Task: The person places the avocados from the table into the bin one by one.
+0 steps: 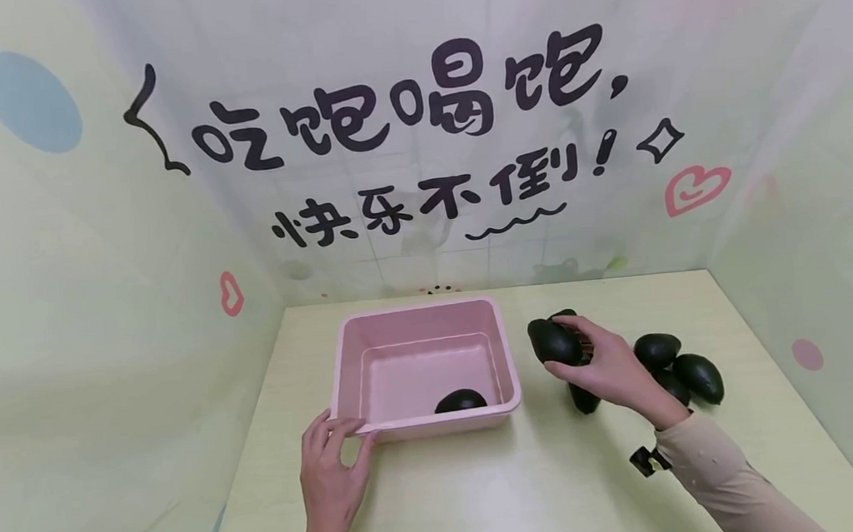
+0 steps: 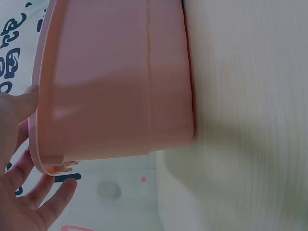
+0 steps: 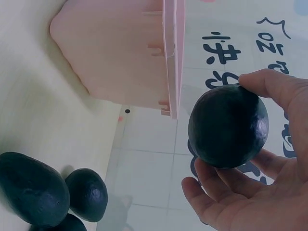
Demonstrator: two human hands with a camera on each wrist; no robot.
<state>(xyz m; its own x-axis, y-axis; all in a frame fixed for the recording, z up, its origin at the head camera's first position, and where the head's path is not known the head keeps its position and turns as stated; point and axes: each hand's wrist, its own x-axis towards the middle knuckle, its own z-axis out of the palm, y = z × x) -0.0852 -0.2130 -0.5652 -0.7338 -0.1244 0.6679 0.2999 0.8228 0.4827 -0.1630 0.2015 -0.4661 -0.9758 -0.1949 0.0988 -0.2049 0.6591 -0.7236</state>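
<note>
A dark green avocado (image 1: 553, 342) is in my right hand (image 1: 609, 364), thumb on one side and fingers on the other. In the right wrist view this avocado (image 3: 228, 126) is up off the table, apart from the others. My left hand (image 1: 332, 478) grips the pink plastic bin (image 1: 405, 376) by its near left corner, with thumb and fingers at the rim. The left wrist view shows the thumb on one side of the rim (image 2: 41, 96) and fingers on the other. Inside the bin, near its front wall, lies one avocado (image 1: 460, 400), partly hidden by the rim.
Beneath and behind my right hand are more avocados (image 1: 584, 398), partly covered by it. Another group of several avocados (image 1: 700, 378) lies farther right, by my right wrist. The pale wooden table (image 1: 482, 495) ends at a printed backdrop (image 1: 426, 258) behind and on both sides.
</note>
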